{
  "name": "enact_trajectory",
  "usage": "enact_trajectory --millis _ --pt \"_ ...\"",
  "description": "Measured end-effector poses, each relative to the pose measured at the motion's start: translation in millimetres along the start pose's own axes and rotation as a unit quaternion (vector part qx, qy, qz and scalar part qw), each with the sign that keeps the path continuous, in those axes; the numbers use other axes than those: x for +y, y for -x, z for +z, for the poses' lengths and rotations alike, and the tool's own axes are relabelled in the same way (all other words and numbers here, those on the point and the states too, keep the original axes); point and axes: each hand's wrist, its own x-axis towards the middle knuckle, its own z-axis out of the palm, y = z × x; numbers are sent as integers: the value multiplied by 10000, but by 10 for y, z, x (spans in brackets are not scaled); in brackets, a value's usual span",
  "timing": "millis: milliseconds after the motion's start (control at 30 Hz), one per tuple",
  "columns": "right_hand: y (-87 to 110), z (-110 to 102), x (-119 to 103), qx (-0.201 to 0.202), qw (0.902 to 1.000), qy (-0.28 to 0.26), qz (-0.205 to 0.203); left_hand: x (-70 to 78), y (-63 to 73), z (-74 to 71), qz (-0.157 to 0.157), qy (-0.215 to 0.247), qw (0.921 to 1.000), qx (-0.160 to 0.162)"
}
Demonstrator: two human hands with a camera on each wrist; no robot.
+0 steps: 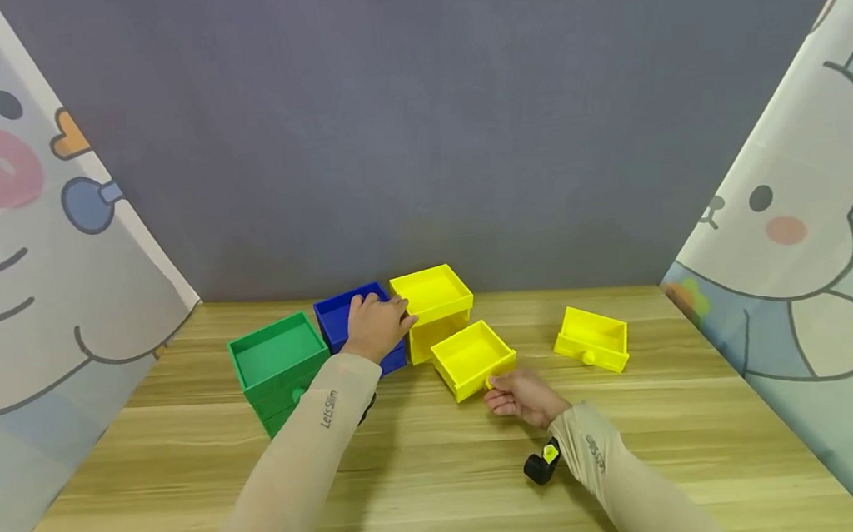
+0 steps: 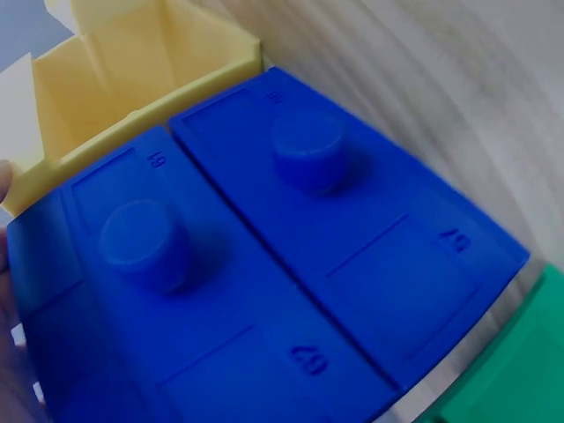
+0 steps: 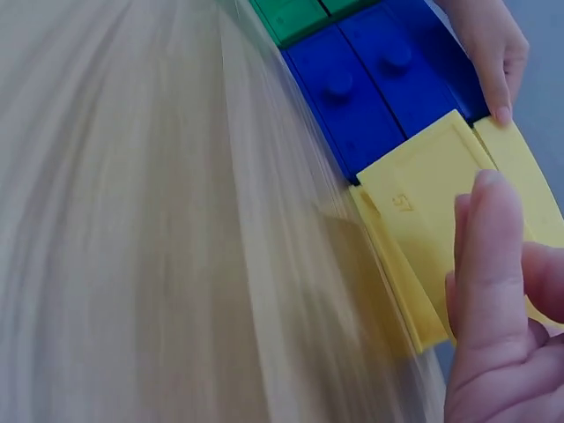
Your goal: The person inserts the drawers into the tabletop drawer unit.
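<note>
My left hand [image 1: 377, 327] rests across the top of the blue drawer unit [image 2: 291, 229], its fingertips touching the near edge of the yellow cabinet [image 1: 439, 307]. That cabinet has an open-topped tray on top and a hollow bay below. With thumb and fingers, my right hand [image 1: 525, 396] pinches the round knob of a yellow drawer [image 1: 471, 356], partly hidden by the fingers. The drawer is outside the cabinet, in front of its lower bay, its back end close to the opening. In the right wrist view, the drawer's front panel [image 3: 423, 176] appears tilted.
Another yellow drawer [image 1: 594, 340] lies on the wooden table [image 1: 443, 482] at the right, knob facing the near side. A green drawer unit [image 1: 279, 361] stands left of the blue one. A grey backdrop [image 1: 416, 133] rises behind, with cartoon-printed cloth [image 1: 791, 212] on both sides.
</note>
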Motion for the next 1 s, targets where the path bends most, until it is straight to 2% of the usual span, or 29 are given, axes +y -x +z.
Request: enact_trajectory --millis 333,833,1000 --pt "-132 186 -10 -52 9999 -28 -97 30 -5 -97 -19 -156 9985 -518" --pt "-238 340 -4 156 9999 33 -67 70 -2 -142 43 -460 9969 -642" --pt "-254 368 6 244 9997 12 -57 72 17 -130 13 -356 9974 -619"
